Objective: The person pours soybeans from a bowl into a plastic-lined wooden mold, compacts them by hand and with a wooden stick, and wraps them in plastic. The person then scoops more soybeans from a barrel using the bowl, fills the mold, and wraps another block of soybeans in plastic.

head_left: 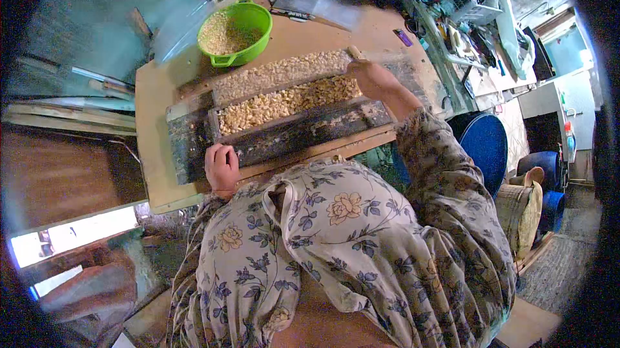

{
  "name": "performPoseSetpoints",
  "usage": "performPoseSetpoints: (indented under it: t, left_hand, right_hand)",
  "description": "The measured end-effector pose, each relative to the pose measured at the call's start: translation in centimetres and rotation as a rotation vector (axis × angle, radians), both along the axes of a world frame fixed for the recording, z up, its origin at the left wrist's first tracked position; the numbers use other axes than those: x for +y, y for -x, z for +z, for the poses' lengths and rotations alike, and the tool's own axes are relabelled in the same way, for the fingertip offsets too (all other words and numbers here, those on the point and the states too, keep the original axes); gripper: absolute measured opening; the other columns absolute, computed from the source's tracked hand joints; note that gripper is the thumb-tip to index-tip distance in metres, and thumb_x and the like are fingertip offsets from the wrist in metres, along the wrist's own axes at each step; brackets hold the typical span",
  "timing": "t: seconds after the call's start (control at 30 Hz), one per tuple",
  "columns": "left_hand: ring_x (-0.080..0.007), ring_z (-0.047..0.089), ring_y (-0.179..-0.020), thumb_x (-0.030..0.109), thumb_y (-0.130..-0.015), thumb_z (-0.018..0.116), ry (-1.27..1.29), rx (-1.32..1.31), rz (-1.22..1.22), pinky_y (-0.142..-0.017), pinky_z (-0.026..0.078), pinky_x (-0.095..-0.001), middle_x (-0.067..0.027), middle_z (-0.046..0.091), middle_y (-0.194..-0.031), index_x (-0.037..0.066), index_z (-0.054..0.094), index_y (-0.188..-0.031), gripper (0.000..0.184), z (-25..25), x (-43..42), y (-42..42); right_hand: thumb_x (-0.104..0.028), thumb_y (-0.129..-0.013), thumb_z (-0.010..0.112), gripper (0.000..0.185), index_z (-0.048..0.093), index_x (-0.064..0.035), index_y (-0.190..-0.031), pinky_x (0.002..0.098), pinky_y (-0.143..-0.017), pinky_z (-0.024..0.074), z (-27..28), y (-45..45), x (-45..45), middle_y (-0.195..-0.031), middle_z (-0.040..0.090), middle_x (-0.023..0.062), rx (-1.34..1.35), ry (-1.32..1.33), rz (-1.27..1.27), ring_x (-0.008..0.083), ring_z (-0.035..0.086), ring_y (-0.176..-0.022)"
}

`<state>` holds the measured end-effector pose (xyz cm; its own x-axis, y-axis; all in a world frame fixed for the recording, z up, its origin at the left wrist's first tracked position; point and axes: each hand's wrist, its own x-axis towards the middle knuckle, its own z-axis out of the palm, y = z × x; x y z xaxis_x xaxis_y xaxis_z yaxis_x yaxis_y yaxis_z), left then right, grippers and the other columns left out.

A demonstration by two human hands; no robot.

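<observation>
A long dark wooden frame (310, 122) lies across the tabletop. Pale kernels that look like nuts or puffed grain (271, 110) fill its near channel. A flatter, paler packed strip (284, 73) runs along the far side, behind a thin divider. My left hand (221, 168) has its fingers curled over the frame's near left edge. At the frame's right end, my right hand (376, 81) is closed; a short light wooden stick (354, 52) sticks out beyond its fingers. The rest of the stick is hidden by the hand.
A green plastic bowl (258, 48) with more pale kernels stands at the table's far left. Beyond the frame lie a flat dark-edged sheet (316, 7) and a purple lighter-like item (403, 38). Cluttered tools fill the right bench; blue barrels (481, 147) stand below it.
</observation>
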<state>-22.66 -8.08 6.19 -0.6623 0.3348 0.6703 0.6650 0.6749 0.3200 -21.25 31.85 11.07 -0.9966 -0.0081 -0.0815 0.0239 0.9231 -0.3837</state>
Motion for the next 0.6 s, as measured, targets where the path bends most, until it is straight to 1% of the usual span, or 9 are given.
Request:
performPoseSetpoints:
  t: [0.03,0.1,0.23,0.33,0.4,0.43,0.5,0.53,0.6]
  left_hand:
    - [-0.0293,0.052,-0.073,0.002,-0.067,0.059,-0.001,0.000,-0.001,-0.062,0.044,-0.0373,-0.0113,0.051,-0.079,0.006,0.053,-0.075,0.011,0.0,0.0,0.0]
    - [-0.0289,0.052,-0.073,0.001,-0.067,0.059,0.012,0.000,0.005,-0.062,0.045,-0.0366,-0.0109,0.051,-0.079,0.006,0.053,-0.075,0.011,-0.1,-0.1,0.1]
    - [-0.0286,0.053,-0.072,0.001,-0.067,0.060,0.016,0.006,-0.002,-0.062,0.045,-0.0360,-0.0107,0.051,-0.079,0.006,0.052,-0.075,0.012,-0.2,0.0,0.1]
    - [-0.0288,0.053,-0.072,0.001,-0.067,0.060,0.015,-0.002,0.000,-0.062,0.045,-0.0358,-0.0111,0.052,-0.079,0.006,0.052,-0.075,0.012,-0.1,-0.1,0.0]
    - [-0.0290,0.053,-0.073,0.001,-0.067,0.060,0.027,0.023,0.000,-0.062,0.045,-0.0359,-0.0113,0.052,-0.080,0.006,0.053,-0.075,0.011,-0.1,-0.1,0.1]
    - [-0.0290,0.053,-0.073,0.001,-0.067,0.060,0.026,0.021,-0.001,-0.062,0.045,-0.0359,-0.0113,0.052,-0.080,0.006,0.053,-0.075,0.011,-0.2,-0.1,0.1]
    - [-0.0291,0.053,-0.073,0.001,-0.067,0.060,0.004,0.031,0.009,-0.062,0.045,-0.0359,-0.0111,0.052,-0.080,0.005,0.053,-0.075,0.011,-0.5,-0.2,0.2]
    - [-0.0291,0.053,-0.073,0.001,-0.067,0.060,0.005,0.029,0.007,-0.062,0.045,-0.0359,-0.0111,0.052,-0.080,0.005,0.053,-0.075,0.011,-0.5,-0.2,0.1]
    - [-0.0292,0.053,-0.073,0.002,-0.067,0.061,0.036,0.006,0.011,-0.062,0.045,-0.0364,-0.0111,0.052,-0.080,0.005,0.054,-0.076,0.011,-0.3,-0.2,0.1]
  right_hand:
    - [-0.008,-0.072,0.045,0.024,0.059,-0.0113,-0.092,0.0361,-0.090,0.0374,-0.3,-0.1,-0.1,-0.103,0.054,0.0068,0.000,-0.001,-0.001,0.0247,0.049,-0.100]
    - [-0.011,-0.074,0.047,0.024,0.056,-0.0119,-0.096,0.0348,-0.089,0.0387,-0.6,-0.9,-1.1,-0.106,0.053,0.0053,0.299,-0.243,0.429,0.0228,0.045,-0.106]
    - [-0.014,-0.075,0.050,0.028,0.054,-0.0131,-0.103,0.0345,-0.085,0.0421,0.9,-2.0,-2.4,-0.108,0.052,0.0043,0.286,-0.344,0.493,0.0230,0.045,-0.107]
    - [-0.016,-0.075,0.051,0.028,0.055,-0.0141,-0.103,0.0346,-0.085,0.0417,0.7,-2.1,-0.7,-0.112,0.051,0.0034,0.118,-0.244,0.459,0.0235,0.045,-0.107]
    - [-0.014,-0.076,0.053,0.023,0.058,-0.0114,-0.099,0.0349,-0.083,0.0429,1.3,-2.7,0.5,-0.108,0.054,0.0065,0.052,-0.059,0.239,0.0263,0.050,-0.100]
    - [-0.014,-0.076,0.053,0.023,0.058,-0.0114,-0.099,0.0349,-0.083,0.0429,0.7,-2.6,1.2,-0.108,0.054,0.0065,0.050,-0.059,0.239,0.0263,0.050,-0.100]
    - [-0.014,-0.074,0.053,0.016,0.058,-0.0045,-0.087,0.0342,-0.069,0.0477,-0.9,-1.8,2.3,-0.083,0.058,0.0134,0.622,0.066,0.202,0.0308,0.057,-0.078]
    - [-0.011,-0.074,0.055,0.014,0.059,-0.0022,-0.084,0.0357,-0.070,0.0474,1.2,-2.0,1.3,-0.083,0.059,0.0132,0.590,0.141,0.050,0.0293,0.058,-0.078]
    - [-0.011,-0.074,0.055,0.013,0.059,-0.0019,-0.083,0.0363,-0.069,0.0477,2.9,-1.7,0.5,-0.082,0.059,0.0127,0.560,0.294,-0.013,0.0286,0.058,-0.078]
